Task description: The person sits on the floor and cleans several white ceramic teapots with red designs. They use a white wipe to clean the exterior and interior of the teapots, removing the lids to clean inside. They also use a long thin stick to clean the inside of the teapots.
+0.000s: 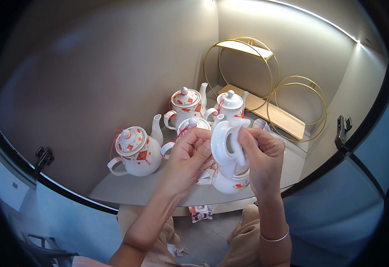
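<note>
A white porcelain teapot lid (217, 147) is held up on its side, its hollow underside turned to the right. My left hand (189, 160) pinches it from the left; its knob is hidden by the fingers. My right hand (264, 153) presses a thin white wipe (237, 143) against the lid's rim, and one end of the wipe hangs down. Right below stands a lidless white teapot (229, 185) with a red and green print. Red string hangs by its handle. My right hand covers its right side.
Several lidded white teapots stand behind and left, including one with red prints (142, 163). Gold rings with a wooden shelf board (274, 115) stand at the back. A crumpled pale bundle (263, 125) lies behind my right hand. Below the cabinet shelf (131, 190) sits a printed soft pack (201, 213).
</note>
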Tool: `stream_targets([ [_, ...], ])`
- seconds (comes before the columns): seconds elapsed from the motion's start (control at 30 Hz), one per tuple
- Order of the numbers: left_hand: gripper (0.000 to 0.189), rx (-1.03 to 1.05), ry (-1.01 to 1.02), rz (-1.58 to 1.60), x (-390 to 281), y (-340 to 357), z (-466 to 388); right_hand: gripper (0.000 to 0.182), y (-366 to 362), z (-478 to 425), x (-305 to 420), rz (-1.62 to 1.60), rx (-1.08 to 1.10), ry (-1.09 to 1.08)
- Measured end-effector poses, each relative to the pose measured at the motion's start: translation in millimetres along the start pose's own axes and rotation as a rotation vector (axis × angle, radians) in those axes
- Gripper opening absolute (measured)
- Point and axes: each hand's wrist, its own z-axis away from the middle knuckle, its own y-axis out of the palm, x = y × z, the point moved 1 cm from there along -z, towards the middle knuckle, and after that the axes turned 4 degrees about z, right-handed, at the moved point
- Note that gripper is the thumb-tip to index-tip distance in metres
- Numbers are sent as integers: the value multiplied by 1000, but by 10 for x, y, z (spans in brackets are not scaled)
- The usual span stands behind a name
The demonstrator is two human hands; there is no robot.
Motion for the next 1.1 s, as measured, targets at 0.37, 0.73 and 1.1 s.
stream_targets([
  [0.37, 17, -80, 86, 178, 58, 0, 19, 18, 200, 160, 33, 473, -155, -148],
  [0.73, 19, -189, 272, -150, 96, -27, 43, 9, 339, 388, 41, 941, -170, -624],
  [1.1, 22, -107, 288, -261, 130, -76, 53, 13, 149, 388, 171, 668, -127, -735],
])
